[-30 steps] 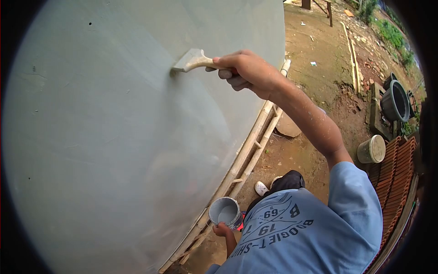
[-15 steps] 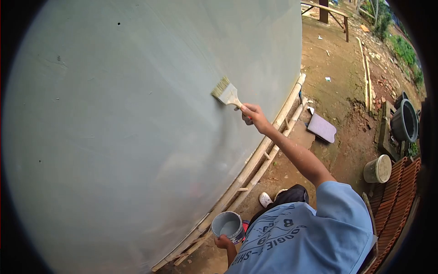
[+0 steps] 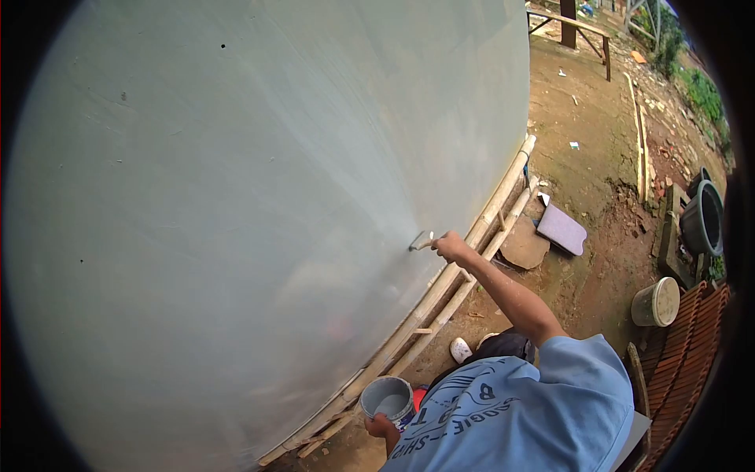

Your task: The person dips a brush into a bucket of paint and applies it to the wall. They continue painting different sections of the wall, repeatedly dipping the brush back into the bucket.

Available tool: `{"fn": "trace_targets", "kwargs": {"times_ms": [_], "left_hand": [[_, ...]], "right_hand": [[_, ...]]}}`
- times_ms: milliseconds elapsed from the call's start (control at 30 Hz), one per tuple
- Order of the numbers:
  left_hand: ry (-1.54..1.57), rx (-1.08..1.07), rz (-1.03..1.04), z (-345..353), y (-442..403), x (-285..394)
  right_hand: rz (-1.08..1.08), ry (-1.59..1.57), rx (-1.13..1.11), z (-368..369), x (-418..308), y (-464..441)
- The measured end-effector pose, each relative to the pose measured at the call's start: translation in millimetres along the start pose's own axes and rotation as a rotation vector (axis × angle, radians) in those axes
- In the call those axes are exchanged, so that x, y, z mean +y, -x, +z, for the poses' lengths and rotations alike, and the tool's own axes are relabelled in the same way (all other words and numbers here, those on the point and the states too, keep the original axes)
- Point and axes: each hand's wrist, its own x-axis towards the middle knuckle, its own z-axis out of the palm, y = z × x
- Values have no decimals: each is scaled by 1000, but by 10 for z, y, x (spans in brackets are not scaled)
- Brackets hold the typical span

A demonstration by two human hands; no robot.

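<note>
Gripping a paintbrush (image 3: pixel 422 242) by its handle, the right hand (image 3: pixel 453 248) is closed just right of centre in the head view, its fingers curled and pressed together. The brush head points left and is seen almost edge-on against the grey wall (image 3: pixel 204 236) — it looks to be at the surface, though the exact contact is too small to tell.

At the bottom centre of the frame, the left hand (image 3: pixel 381 427) clasps a bucket (image 3: pixel 403 391) by its near side, close to the rim; the underside of this grip is hidden. Grey liquid (image 3: pixel 389 406) lies inside the bucket, and something red (image 3: pixel 419 397) shows just beside it.

Bamboo poles (image 3: pixel 431 305) run diagonally along the wall's lower right edge. Further right lie a lilac board (image 3: pixel 562 230), a pale lidded pail (image 3: pixel 655 303) and a dark tub (image 3: pixel 702 220) — with stacked orange tiles (image 3: pixel 675 346) at the lower right.
</note>
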Motion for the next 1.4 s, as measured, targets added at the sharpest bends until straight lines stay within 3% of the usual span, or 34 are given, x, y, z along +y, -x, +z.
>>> {"fn": "trace_targets", "kwargs": {"times_ms": [233, 400, 500, 600, 633, 767, 933, 1033, 1100, 1233, 1400], "left_hand": [[19, -52, 3, 224, 33, 71], [24, -103, -32, 410, -2, 106], [38, -141, -52, 393, 34, 183], [34, -166, -43, 375, -35, 195], [28, -171, -43, 379, -59, 174], [23, -182, 32, 350, -190, 73], [99, -261, 91, 158, -231, 292], [-29, -315, 76, -80, -79, 828], [-45, -309, 111, -68, -151, 842], [69, -365, 104, -147, 40, 1166], [130, -472, 43, -134, 102, 1169]], "right_hand": [[-216, -179, -162, -572, -1785, 1170], [-560, -166, -172, -795, -2811, 1989], [-765, -161, -156, -798, -3220, 2248], [-911, -166, -61, -649, -3176, 2016], [-910, -182, -15, -573, -3056, 1888], [-832, -335, -206, -237, -1969, 764], [-570, -324, -152, 294, 392, -454], [-393, -242, -57, 616, 1847, -851], [-275, -194, -16, 806, 2570, -1068], [-64, -167, 49, 1044, 3403, -1335], [197, 125, 131, 950, 3833, -1412]]}}
